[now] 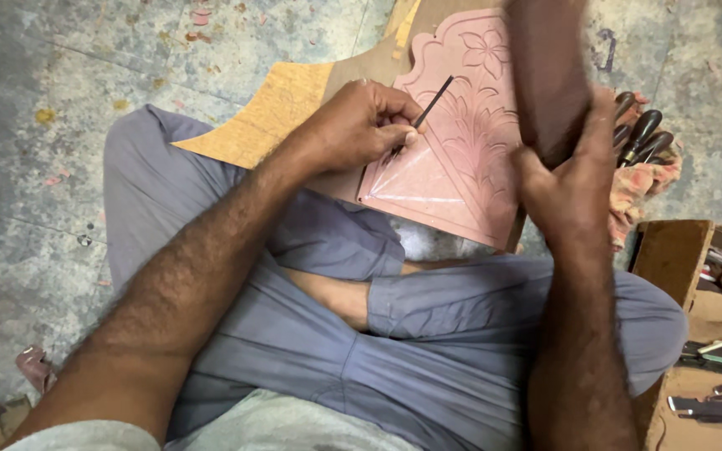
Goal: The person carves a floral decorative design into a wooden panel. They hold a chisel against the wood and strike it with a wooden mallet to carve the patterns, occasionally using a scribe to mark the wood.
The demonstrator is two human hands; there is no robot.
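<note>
Your left hand (361, 125) is closed in a pinch on a thin dark chisel (428, 107), its tip set on the pink carved slab (461, 159) that leans across your crossed legs. Your right hand (570, 179), at the slab's right edge, is closed around a dark wooden mallet (545, 67), raised and blurred. This looks like the carving step, tapping lines below the flower pattern. The next strike calls for a steady chisel angle and a light blow. More dark-handled tools (641, 134) lie on a cloth just right of the slab.

Smooth matt pink carved panel (461, 159)
</note>
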